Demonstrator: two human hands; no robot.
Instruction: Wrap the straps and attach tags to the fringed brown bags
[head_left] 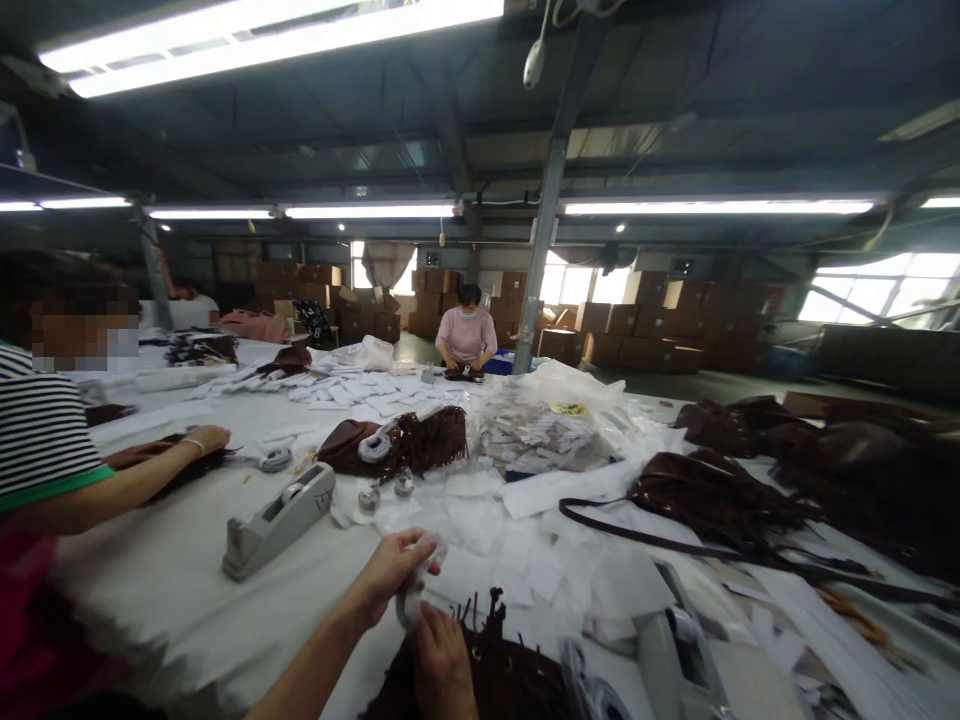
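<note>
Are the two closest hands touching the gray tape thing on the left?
No, the gray tape dispenser stands on the table, apart from the left hand and the right hand.

Holding out the left arm (pixel 319 645), with the left hand (pixel 393 568) curled in and the right hand (pixel 445 652) bent just below.

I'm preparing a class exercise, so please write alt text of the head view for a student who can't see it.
A person's left hand and right hand hold a small pale piece beside a dark fringed bag. On the white table, a grey tape dispenser stands to their left; one co-worker is at left, another across.
</note>
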